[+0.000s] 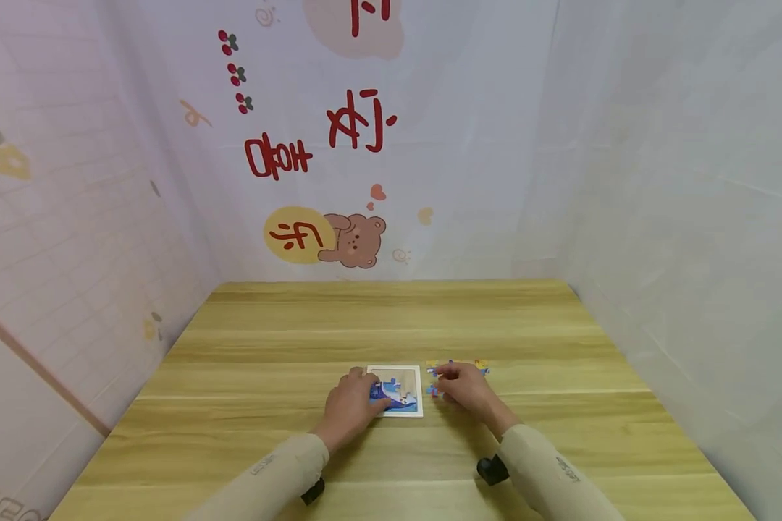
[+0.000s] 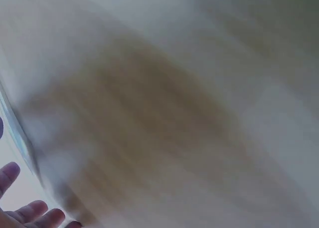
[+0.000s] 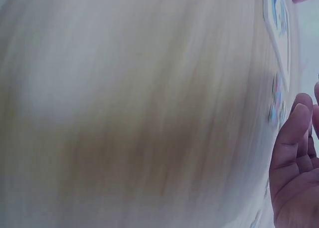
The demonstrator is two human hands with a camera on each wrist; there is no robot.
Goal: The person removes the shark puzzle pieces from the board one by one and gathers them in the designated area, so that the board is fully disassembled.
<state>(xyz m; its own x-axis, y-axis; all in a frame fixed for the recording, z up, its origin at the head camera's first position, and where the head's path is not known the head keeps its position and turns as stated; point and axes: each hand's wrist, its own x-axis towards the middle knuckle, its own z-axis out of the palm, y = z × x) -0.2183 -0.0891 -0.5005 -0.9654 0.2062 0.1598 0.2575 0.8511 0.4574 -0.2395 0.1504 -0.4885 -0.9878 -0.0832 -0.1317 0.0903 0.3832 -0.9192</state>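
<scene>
A white-framed jigsaw puzzle (image 1: 420,394) lies flat on the table, its picture in blues and whites partly filled in. My left hand (image 1: 350,407) rests on its left side, thumb reaching over the picture. The left wrist view shows several loosely extended fingers (image 2: 34,210). To the right of the frame, my right hand (image 1: 471,391) is bent over loose jigsaw pieces (image 1: 433,391), thumb and forefinger near one another. In the right wrist view the right hand (image 3: 294,173) is cut by the edge; whether a piece sits between its fingertips is hidden.
More loose pieces, yellow and blue (image 1: 481,364), lie just beyond the right hand. A wood-grain table (image 1: 391,318) extends around the puzzle. Pale printed cloth walls (image 1: 469,181) stand behind it and at both sides. Dark wrist mounts (image 1: 492,470) hang under the sleeves.
</scene>
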